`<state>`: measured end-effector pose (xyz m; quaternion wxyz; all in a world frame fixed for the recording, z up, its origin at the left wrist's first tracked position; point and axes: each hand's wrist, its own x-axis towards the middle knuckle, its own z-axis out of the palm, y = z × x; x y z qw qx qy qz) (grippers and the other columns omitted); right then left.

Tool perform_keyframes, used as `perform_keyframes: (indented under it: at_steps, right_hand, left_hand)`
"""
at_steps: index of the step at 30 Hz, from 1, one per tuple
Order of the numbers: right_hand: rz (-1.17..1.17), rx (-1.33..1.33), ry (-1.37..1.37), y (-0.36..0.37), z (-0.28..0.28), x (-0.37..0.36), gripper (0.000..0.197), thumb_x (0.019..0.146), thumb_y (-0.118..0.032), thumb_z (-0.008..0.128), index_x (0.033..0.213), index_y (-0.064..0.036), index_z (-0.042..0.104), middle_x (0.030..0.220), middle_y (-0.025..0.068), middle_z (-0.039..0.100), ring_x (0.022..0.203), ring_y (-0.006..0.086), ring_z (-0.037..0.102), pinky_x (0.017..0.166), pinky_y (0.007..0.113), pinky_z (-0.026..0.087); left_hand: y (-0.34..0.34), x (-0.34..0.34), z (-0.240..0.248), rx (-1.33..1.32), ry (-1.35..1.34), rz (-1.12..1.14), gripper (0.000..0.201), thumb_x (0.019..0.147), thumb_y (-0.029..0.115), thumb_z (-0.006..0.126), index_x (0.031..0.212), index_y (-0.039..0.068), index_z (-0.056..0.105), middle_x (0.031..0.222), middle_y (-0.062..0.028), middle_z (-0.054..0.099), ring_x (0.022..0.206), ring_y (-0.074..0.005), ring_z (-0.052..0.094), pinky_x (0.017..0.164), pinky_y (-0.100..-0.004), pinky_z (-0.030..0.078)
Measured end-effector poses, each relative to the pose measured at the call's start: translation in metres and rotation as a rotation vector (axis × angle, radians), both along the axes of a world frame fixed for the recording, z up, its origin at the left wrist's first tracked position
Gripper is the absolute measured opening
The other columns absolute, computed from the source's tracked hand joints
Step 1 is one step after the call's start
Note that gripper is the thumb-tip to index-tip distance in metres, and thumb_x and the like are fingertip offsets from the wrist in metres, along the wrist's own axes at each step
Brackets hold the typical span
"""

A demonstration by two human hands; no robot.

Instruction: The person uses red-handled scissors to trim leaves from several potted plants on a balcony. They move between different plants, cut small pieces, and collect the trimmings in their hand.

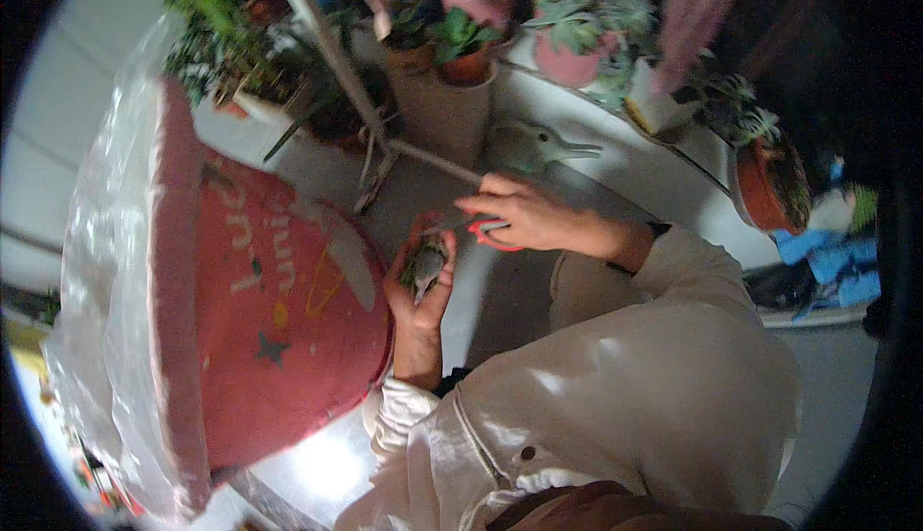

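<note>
My left hand [421, 305] is turned palm up, fingers curled round a small clump [423, 269] with a grey middle and green edges; I cannot make out its kind. To the right, my right hand [527, 214] grips a pair of scissors by the red handles [494, 233]. The scissors point toward the left hand, but their thin blades are hard to see. A gap separates the two hands. Both are above the floor, between the large red bin and my bent knees.
A large red tub [288, 310], its mouth wrapped in clear plastic [111, 271], stands close on the left. Potted plants [466, 55] line a ledge at the back. A pale duck-shaped object [540, 144] lies below it. A metal frame leg [332, 50] slants down.
</note>
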<state>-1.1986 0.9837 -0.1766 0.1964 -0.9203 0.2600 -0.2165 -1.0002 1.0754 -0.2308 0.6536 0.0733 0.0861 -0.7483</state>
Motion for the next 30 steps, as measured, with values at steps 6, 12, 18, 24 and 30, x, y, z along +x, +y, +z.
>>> perform_keyframes:
  at_steps: [6,12,18,24,30]
  right_hand:
    - [-0.031,-0.102,0.055,0.001,-0.006,-0.016,0.046,0.074,-0.016,0.067,0.117,-0.0074,0.057,0.092,0.0093,0.049,0.089,0.0259,0.053,0.076,0.037,0.047]
    - [-0.085,-0.180,0.075,-0.006,-0.008,-0.033,0.047,0.073,-0.016,0.069,0.117,-0.0079,0.057,0.094,0.0096,0.050,0.089,0.0262,0.054,0.076,0.037,0.047]
    - [0.004,0.650,-0.389,-0.003,0.013,-0.031,0.044,0.083,-0.033,0.066,0.113,-0.0021,0.058,0.074,0.0069,0.057,0.065,0.0170,0.057,0.056,0.029,0.047]
    - [0.170,1.878,-0.578,0.021,0.009,-0.018,0.056,0.090,-0.050,0.051,0.114,0.0007,0.054,0.071,-0.0010,0.054,0.057,0.0075,0.050,0.044,0.021,0.039]
    - [0.090,2.035,-0.623,0.021,-0.024,-0.008,0.037,0.088,-0.047,0.055,0.092,-0.0111,0.063,0.071,-0.0007,0.059,0.055,0.0081,0.052,0.039,0.019,0.038]
  left_hand:
    - [-0.001,0.002,0.003,0.030,0.074,0.040,0.043,0.094,0.011,0.032,0.135,-0.002,0.035,0.136,-0.0189,0.041,0.120,-0.0313,0.046,0.104,-0.0468,0.036]
    - [-0.004,0.003,0.004,-0.023,0.127,0.031,0.042,0.095,0.012,0.032,0.134,-0.003,0.035,0.138,-0.0174,0.040,0.128,-0.0305,0.039,0.106,-0.0460,0.034]
    - [-0.005,0.003,0.008,-0.072,0.105,0.091,0.041,0.094,0.013,0.034,0.131,-0.005,0.038,0.134,-0.0192,0.044,0.129,-0.0310,0.038,0.107,-0.0461,0.032]
    - [-0.004,-0.002,0.001,-0.111,0.163,0.013,0.040,0.094,0.015,0.034,0.127,-0.006,0.042,0.129,-0.0200,0.049,0.124,-0.0318,0.043,0.105,-0.0491,0.033]
    - [-0.001,-0.008,-0.007,-0.086,0.098,-0.061,0.046,0.093,0.022,0.037,0.130,-0.004,0.037,0.132,-0.0206,0.044,0.118,-0.0396,0.046,0.100,-0.0554,0.037]
